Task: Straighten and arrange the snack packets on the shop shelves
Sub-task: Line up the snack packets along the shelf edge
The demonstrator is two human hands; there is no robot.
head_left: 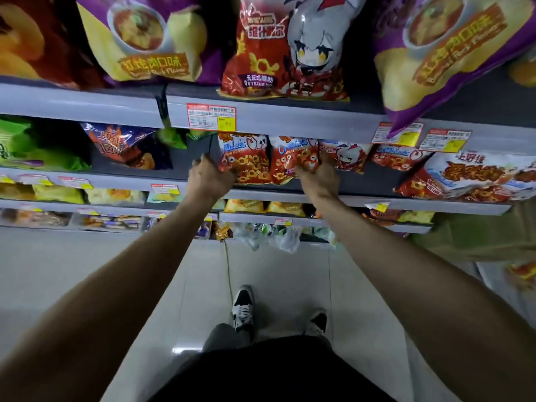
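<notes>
Two glossy red crab-flavour snack packets [268, 161] stand side by side on the grey second shelf [290, 192], at twelve o'clock from the person's feet. The left hand [210, 177] grips the left packet's edge at nine o'clock; the right hand [316, 177] closes on the right packet's lower corner at three o'clock. A purple crisp bag [441, 59] overhangs the shelf above at one o'clock.

Both arms reach to the second shelf [362, 181]. The left hand [209, 177] grips the left edge of one red snack packet [245, 158]; the right hand [317, 177] grasps the neighbouring red packet [293, 158], both upright, touching.
</notes>
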